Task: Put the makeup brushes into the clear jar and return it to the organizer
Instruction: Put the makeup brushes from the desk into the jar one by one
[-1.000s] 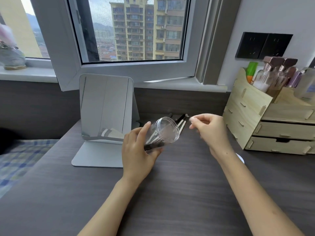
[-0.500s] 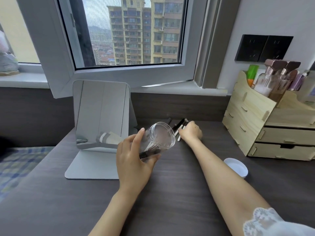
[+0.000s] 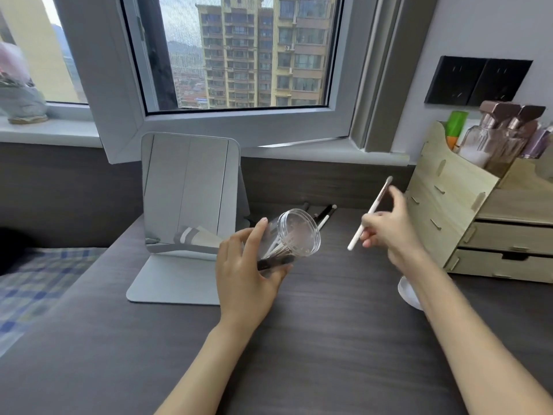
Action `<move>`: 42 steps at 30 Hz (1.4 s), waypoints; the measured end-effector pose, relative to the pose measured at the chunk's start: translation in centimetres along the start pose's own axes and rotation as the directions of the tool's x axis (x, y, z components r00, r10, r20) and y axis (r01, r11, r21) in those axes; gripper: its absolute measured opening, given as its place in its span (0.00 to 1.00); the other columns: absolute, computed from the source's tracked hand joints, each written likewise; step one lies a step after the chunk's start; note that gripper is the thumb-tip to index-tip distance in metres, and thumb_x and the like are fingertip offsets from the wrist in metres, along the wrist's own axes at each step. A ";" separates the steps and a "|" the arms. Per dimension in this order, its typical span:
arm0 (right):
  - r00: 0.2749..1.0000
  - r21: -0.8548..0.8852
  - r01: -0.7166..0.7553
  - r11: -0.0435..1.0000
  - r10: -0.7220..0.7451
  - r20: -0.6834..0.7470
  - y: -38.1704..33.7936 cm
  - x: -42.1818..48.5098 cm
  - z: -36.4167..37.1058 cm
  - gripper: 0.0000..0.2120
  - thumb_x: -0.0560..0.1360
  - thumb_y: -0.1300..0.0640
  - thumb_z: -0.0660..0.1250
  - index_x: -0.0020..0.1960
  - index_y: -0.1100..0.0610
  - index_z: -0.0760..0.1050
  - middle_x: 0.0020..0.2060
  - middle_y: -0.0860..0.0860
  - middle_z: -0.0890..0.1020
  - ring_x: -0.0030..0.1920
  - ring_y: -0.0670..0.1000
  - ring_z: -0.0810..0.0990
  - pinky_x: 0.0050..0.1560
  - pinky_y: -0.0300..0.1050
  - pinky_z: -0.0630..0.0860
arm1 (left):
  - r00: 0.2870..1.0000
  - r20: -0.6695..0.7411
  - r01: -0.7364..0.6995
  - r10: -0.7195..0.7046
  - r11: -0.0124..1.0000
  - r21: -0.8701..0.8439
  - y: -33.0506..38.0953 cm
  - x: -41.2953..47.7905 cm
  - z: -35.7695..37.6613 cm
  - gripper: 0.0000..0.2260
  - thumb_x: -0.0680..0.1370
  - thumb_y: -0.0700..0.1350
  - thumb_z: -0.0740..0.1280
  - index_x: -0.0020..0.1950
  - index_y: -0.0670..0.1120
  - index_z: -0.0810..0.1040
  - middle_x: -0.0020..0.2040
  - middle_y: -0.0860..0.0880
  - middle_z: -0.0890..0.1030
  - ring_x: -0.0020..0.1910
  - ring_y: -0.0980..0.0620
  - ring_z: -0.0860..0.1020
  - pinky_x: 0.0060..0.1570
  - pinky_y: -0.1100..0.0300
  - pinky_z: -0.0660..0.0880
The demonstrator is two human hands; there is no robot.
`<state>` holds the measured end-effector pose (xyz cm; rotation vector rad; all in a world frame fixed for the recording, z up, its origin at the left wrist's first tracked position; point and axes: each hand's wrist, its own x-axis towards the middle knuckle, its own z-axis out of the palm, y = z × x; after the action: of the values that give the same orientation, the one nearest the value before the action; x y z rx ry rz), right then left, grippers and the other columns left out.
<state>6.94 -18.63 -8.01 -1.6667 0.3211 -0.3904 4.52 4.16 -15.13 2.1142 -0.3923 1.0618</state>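
Since half a second ago the right hand (image 3: 389,235) has come up off the table (image 3: 314,339) from the loose brushes at the back, and now carries a white-handled brush (image 3: 369,213) in the air, pinched in the fingers, slanting from lower left to upper right, with its lower tip pointing toward the jar.

Largest to smallest: the dark wood-grain table fills the lower view. At its right edge stands the pale wooden organizer (image 3: 466,211), with drawers below and bottles (image 3: 496,136) in its top compartment. Left of centre a standing mirror (image 3: 188,193) faces the person.

The left hand (image 3: 248,271) has its grip closed around the clear jar (image 3: 294,235), held above the table and tilted so the open mouth faces right, toward the other hand. Several brushes already lie inside it; one dark handle shows against the palm.

A white lid (image 3: 408,292) lies on the table, partly hidden under the right forearm. Behind the jar, a few loose brushes (image 3: 324,214) lie on the table near the back wall.
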 end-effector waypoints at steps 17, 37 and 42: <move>0.902 -0.040 0.407 0.913 -0.394 0.178 -3.0 -10.3 3.4 0.11 0.72 0.64 0.70 0.53 0.57 0.75 0.37 0.56 0.82 0.34 0.50 0.83 0.30 0.43 0.79 | 0.997 0.059 -0.056 0.056 0.998 0.010 0.6 -0.5 -0.4 0.38 0.61 0.47 0.79 0.67 0.50 0.67 0.55 0.44 0.77 0.53 0.49 0.70 0.53 0.61 0.66; 0.985 -0.708 -0.170 0.685 0.093 -0.146 4.5 5.5 9.9 0.25 0.75 0.57 0.65 0.68 0.64 0.62 0.65 0.61 0.74 0.66 0.61 0.73 0.60 0.51 0.73 | 0.994 -0.070 0.079 -0.081 0.996 -0.033 -0.6 0.6 -0.6 0.38 0.60 0.45 0.80 0.66 0.50 0.67 0.53 0.44 0.78 0.52 0.45 0.74 0.55 0.72 0.59; 0.969 -0.702 -0.246 0.668 0.170 -0.178 5.6 5.4 5.7 0.15 0.71 0.63 0.61 0.56 0.64 0.74 0.47 0.60 0.84 0.47 0.60 0.83 0.41 0.45 0.78 | 0.996 -0.055 0.073 -0.076 0.996 -0.043 -0.4 0.5 -0.6 0.38 0.60 0.46 0.80 0.66 0.50 0.68 0.52 0.45 0.77 0.52 0.47 0.73 0.54 0.69 0.61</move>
<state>14.40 -16.56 -13.79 -2.3592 0.8180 -0.1673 4.71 4.93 -14.75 2.0419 -0.3029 1.0597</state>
